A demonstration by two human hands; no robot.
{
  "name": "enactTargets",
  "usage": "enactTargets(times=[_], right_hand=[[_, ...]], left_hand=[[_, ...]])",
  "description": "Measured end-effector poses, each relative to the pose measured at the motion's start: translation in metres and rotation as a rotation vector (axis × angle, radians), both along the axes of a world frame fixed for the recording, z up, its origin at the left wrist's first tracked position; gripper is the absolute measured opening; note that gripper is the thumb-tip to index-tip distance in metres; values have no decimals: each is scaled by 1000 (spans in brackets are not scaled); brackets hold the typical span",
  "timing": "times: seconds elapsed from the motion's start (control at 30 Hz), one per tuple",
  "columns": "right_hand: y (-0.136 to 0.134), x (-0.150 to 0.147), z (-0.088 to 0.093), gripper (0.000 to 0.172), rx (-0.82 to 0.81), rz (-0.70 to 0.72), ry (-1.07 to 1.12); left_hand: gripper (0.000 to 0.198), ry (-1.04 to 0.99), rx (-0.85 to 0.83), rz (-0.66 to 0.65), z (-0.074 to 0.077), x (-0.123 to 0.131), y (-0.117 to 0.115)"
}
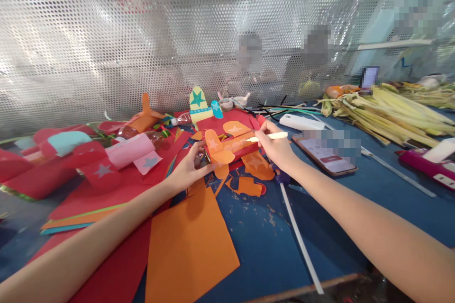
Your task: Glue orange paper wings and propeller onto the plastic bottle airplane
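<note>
An orange paper airplane [236, 144] with pale star shapes on its wings and tail lies in front of me. My left hand [194, 163] grips its tail end, thumb on the near side and fingers on the far side. In my right hand [272, 142] is a pale yellow marker [273, 136], its tip at the airplane's body between the wings. Something red [261, 120] shows just beyond the right fingers; I cannot tell what it is. Below the airplane lie orange paper scraps [249, 187]. A large orange paper sheet [192, 246] lies nearest to me.
Left are red paper sheets [117, 255], a pink paper airplane [126, 151] and red paper pieces [97, 165]. A phone [325, 154], a white power bank-like object [302, 122], a hot glue gun [282, 175] with its white cord, and dried husks [398, 113] are to the right. Perforated metal [159, 33] stands behind.
</note>
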State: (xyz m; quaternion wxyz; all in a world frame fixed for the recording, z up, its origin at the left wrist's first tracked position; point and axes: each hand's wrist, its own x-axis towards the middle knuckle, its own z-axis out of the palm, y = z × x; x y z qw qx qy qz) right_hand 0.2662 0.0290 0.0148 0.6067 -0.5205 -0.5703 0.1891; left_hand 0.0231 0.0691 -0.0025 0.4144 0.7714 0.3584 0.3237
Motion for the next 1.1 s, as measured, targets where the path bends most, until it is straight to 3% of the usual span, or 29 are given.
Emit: enactTargets(times=[1.1], right_hand=[[-2,-3,0,22,22,40,-61]], left_hand=[[63,-58,-45,-3,-3,0,3]])
